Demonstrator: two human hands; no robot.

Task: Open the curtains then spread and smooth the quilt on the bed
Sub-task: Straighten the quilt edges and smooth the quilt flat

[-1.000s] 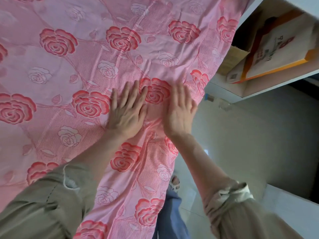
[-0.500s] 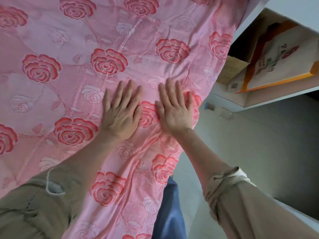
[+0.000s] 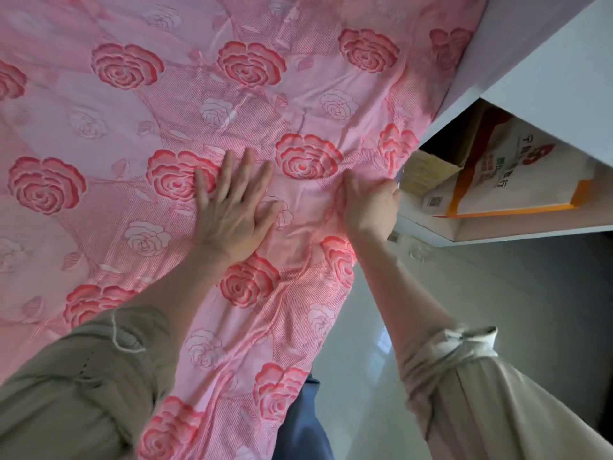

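The quilt (image 3: 232, 134), pink with red and pale roses, lies spread over the bed and fills most of the view; its near edge hangs down over the side toward the floor (image 3: 447, 327). Taking the red rose (image 3: 308, 156) at the middle of the quilt as landmark: the left hand (image 3: 232, 207) lies open and flat on the cloth just below and left of that rose, fingers spread, pressing down. The right hand (image 3: 370, 204) sits below and right of the rose, at the quilt's edge, with fingers curled over so that it seems to pinch or tuck the fabric there; whether it truly grips cloth cannot be told, since the fingertips are hidden.

Between the hands, below the rose, the cloth shows soft folds and creases, so the smoothing looks unfinished here.

The likely risks, as a judgement: if the right hand pulls the edge outward while the left pins the cloth, the creases between them may deepen into a ridge instead of flattening. A hard tug could also drag the whole quilt off centre, leaving too much hanging on this side. Right of the rose, just beside the right hand, a white shelf (image 3: 530, 88) holds a printed paper bag (image 3: 517, 174) and a cardboard box (image 3: 428, 171); a wide sweep could knock knuckles on the shelf or jog these things out.
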